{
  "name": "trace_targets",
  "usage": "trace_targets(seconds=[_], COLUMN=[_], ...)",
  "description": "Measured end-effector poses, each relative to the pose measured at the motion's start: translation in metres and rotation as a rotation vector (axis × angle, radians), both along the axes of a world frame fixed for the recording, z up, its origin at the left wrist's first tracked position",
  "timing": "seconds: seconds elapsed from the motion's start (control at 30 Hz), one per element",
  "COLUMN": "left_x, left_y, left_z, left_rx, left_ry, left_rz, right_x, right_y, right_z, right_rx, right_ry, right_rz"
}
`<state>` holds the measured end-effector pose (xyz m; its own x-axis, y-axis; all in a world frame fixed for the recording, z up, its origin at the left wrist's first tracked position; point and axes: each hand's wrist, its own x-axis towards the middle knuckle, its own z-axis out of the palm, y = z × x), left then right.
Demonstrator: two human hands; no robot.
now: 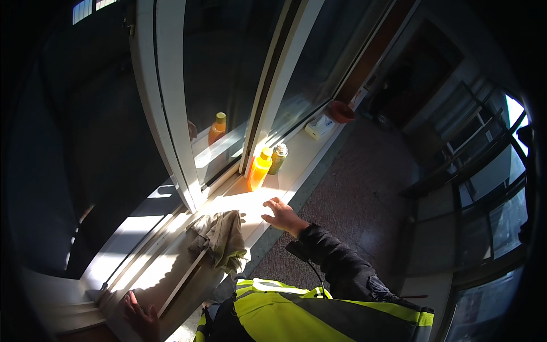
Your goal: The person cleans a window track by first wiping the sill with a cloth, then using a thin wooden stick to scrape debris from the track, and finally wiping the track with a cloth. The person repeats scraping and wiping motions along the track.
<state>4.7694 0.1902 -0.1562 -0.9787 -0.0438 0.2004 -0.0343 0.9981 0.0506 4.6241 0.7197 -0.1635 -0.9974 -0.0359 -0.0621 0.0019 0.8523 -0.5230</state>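
My right hand (283,217) is over the sunlit window sill (269,194), fingers apart and holding nothing. Just beyond it stands an orange plastic bottle (257,173) with a yellow cap, upright against the window frame. A spray can (278,160) stands close beside the bottle. Between my hands a crumpled grey-brown cloth (222,239) is draped over the sill's inner edge. At the lower left my left hand (142,319) lies at the sill, fingers spread and nothing in them; whether it presses on the surface is hard to tell.
An opened window sash (164,102) rises at the left. Further along the sill are a white packet (320,126) bearing writing and a red-brown bowl (342,112). The speckled floor (342,192) lies to the right, with glazed frames (483,205) beyond it.
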Motion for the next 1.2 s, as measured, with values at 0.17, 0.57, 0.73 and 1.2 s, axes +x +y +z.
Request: trace_targets(seconds=[0.17, 0.57, 0.73, 1.2], left_x=[-0.019, -0.061, -0.082, -0.185], left_y=[0.058, 0.202, 0.284, 0.607], left_z=[0.016, 0.046, 0.044, 0.051], left_rx=[0.339, 0.521, 0.487, 0.543], left_ry=[-0.048, -0.157, -0.234, -0.537], left_rz=[-0.141, -0.778, -0.951, -1.069], right_x=[0.035, 0.1, 0.093, 0.038], right_y=[0.055, 0.15, 0.218, 0.413], right_z=[-0.005, 0.003, 0.005, 0.009], right_rx=[-0.003, 0.056, 0.071, -0.117], right_ry=[0.057, -0.076, -0.001, -0.108], right_rz=[-0.105, -0.28, -0.267, -0.25])
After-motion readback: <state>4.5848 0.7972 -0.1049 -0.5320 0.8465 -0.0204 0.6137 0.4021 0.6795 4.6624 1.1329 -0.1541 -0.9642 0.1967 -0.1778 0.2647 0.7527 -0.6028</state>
